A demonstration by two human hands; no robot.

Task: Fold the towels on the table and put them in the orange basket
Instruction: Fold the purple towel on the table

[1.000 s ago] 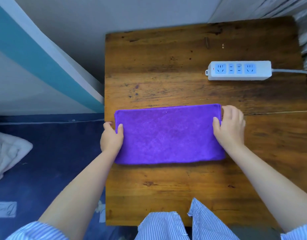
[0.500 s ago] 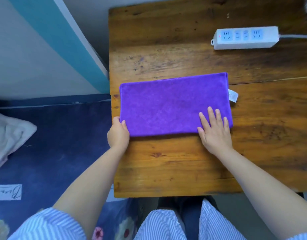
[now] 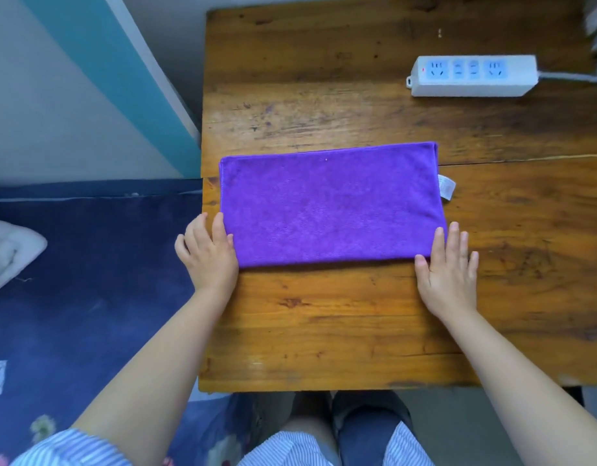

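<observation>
A purple towel lies flat on the wooden table, folded into a long rectangle, with a white label sticking out at its right edge. My left hand rests at the towel's near left corner, fingers straight, thumb touching the cloth edge. My right hand lies flat at the near right corner, its fingertips on the towel's edge. No orange basket is in view.
A white power strip with blue sockets lies at the table's far right, its cable running off right. Left of the table are a blue rug on the floor, a white cloth, and a teal-and-white wall.
My right hand slid from on top of the towel's right part to its near right corner. My left hand opened out at the near left corner. The view shifted a little.
</observation>
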